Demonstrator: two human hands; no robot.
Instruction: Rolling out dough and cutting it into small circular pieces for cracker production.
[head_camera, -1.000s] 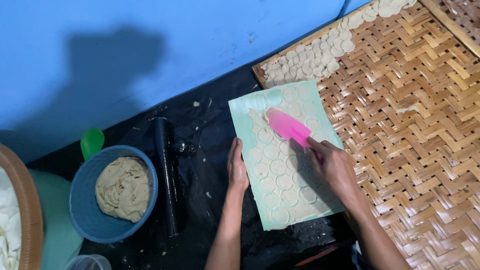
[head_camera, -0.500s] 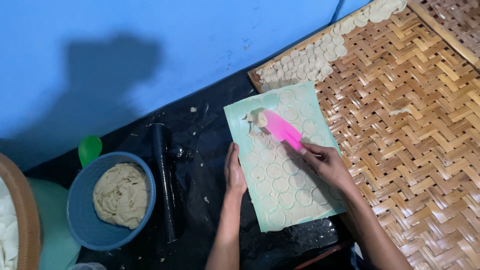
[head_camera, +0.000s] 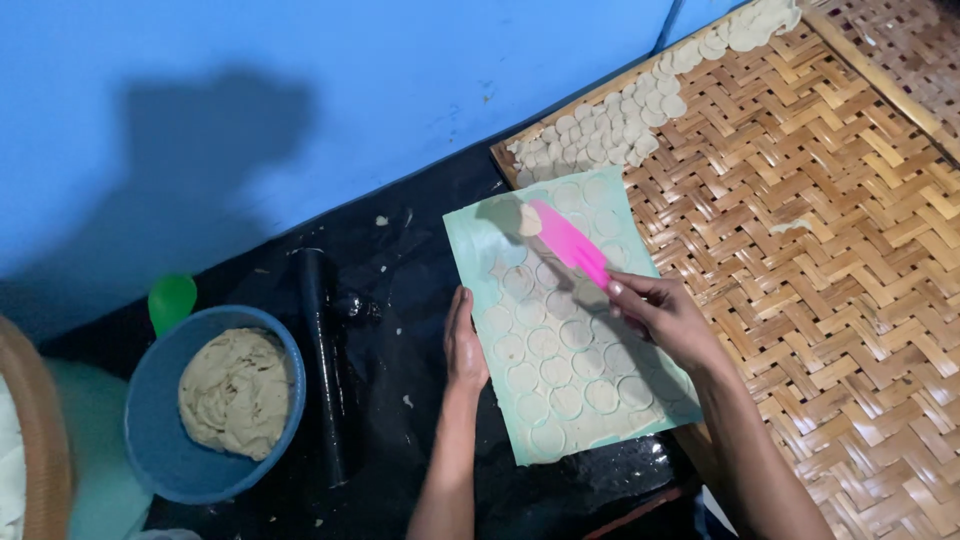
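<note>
While the sheet (head_camera: 560, 330) is pinned flat by the left hand (head_camera: 464, 345), a disc (head_camera: 529, 220) lifted on the scraper (head_camera: 568, 243) gripped in the right hand (head_camera: 660, 315) could be torn if tilted.

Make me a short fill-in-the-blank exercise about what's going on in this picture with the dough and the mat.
1. The right hand holds a ____ scraper.
2. The left hand presses flat on the left edge of the green ____ covered in cut dough rounds.
3. The lump of dough sits in a ____ bowl.
4. Finished rounds lie on the woven ____ tray.

Missing words: pink; mat; blue; bamboo
</note>
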